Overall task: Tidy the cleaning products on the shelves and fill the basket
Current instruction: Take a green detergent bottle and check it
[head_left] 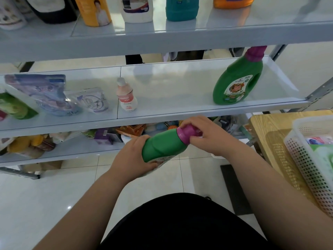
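Observation:
I hold a green detergent bottle (163,145) with a magenta cap (186,133) tilted in front of me, below the middle shelf (180,112). My left hand (134,156) grips its lower body. My right hand (207,135) is curled round the cap. A matching green bottle (236,82) stands upright at the right end of the middle shelf. A white plastic basket (306,159) sits on a wooden table (266,134) at the right, with a few packets inside.
On the middle shelf stand a small pink-and-white bottle (126,95) and refill pouches (54,94) at the left. The top shelf (162,31) carries several large bottles. The bottom shelf (72,148) is cluttered with mixed goods. White tiled floor lies below.

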The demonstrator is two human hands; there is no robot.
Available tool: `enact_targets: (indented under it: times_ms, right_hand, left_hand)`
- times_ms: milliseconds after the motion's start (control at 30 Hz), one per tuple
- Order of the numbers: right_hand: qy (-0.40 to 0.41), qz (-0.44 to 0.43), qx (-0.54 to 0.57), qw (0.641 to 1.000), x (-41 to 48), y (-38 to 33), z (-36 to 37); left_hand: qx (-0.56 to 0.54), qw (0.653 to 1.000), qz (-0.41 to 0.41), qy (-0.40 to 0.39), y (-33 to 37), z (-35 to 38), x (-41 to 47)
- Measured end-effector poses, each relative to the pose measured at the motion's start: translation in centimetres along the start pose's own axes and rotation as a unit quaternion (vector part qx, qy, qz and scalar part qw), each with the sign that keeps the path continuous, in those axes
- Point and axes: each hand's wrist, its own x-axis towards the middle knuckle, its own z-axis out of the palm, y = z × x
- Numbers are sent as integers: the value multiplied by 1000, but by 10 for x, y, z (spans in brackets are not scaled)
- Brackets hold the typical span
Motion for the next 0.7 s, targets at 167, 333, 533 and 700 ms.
enact_targets:
  times_ms: [167, 333, 533, 700]
  right_hand:
    - [35, 35, -35, 998, -1, 0, -2]
    - [-3, 9, 28, 1000, -8, 6, -10]
    - [23, 29, 17, 999, -4, 7, -16]
    - [-11, 64, 7, 998, -1, 10, -19]
  left_hand:
    - [-4, 1000, -8, 8, 1, 4, 0]
    - [-5, 1000, -8, 0, 8, 9, 0]
    - [-7, 1000, -10, 1, 12, 13, 3]
    - [-6, 1000, -24, 6, 13, 14, 4]
